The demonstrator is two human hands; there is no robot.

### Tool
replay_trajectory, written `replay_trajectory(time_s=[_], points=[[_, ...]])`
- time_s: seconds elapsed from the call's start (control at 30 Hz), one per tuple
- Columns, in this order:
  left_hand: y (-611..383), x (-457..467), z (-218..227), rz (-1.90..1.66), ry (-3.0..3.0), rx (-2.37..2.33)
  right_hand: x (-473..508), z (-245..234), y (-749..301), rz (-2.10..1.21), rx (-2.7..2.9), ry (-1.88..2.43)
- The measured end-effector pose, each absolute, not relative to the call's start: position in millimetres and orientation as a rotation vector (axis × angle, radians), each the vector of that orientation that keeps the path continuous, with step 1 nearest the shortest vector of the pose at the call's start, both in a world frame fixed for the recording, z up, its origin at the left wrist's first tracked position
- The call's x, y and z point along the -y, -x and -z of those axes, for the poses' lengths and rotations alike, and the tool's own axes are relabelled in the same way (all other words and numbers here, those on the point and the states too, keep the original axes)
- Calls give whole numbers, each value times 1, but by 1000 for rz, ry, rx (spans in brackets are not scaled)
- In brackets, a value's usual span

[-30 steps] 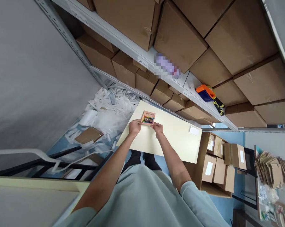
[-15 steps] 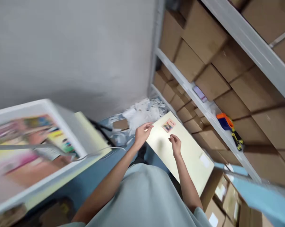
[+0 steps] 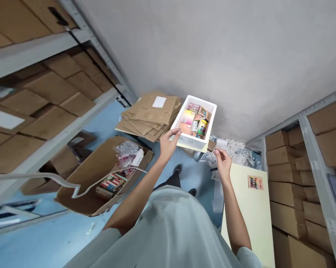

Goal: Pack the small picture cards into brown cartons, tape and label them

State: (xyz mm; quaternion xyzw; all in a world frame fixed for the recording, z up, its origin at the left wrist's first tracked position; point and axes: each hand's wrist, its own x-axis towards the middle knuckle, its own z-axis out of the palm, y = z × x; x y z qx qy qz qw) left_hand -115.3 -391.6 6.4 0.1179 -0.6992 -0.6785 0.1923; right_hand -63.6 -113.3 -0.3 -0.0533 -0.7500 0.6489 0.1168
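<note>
My left hand (image 3: 168,144) is at the near left corner of a white box (image 3: 197,141), its fingers loosely bent and apart. Whether it touches the rim I cannot tell. Inside the box lie small colourful packs (image 3: 187,116) and a yellow-green cylindrical container (image 3: 202,127). To the right of the box my right hand (image 3: 223,160) hovers, fingers loosely curled, with nothing visible in it. Beyond it, a small pink card-like item with a colourful picture (image 3: 255,182) lies on a pale yellow tabletop (image 3: 247,212).
Flattened cardboard (image 3: 154,111) is stacked left of the white box. An open carton (image 3: 81,186) with packs and plastic wrap stands at left, a pale cable (image 3: 109,175) passing over it. Shelves of brown boxes (image 3: 51,89) flank both sides. White scraps (image 3: 237,152) lie by the wall.
My view has swung left, away from the pale tabletop with the pink item. The white box now sits in front of me, and both hands have come towards it.
</note>
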Motion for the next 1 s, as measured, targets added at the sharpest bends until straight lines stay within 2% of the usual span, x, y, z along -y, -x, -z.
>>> replay_trajectory(time_s=[0.2,0.4,0.5,0.63,0.73,1.0], points=[[127,516,32,1921,-592,1666,252,-1,124,-1999,2387,-255],[162,623,88,2164,-819,1498,409,36,199,-1911,2650,-436],[187,659,109,2353,-921,1428,469,62,238,-1688,2846,-277],[220,687,132,2512,-1047,1429,510,89,280,-1483,2948,295],[236,699,145,2535,-1090,1426,517,99,293,-1504,2946,461],[238,709,158,2603,-1246,1371,519,102,291,-1686,2847,528]])
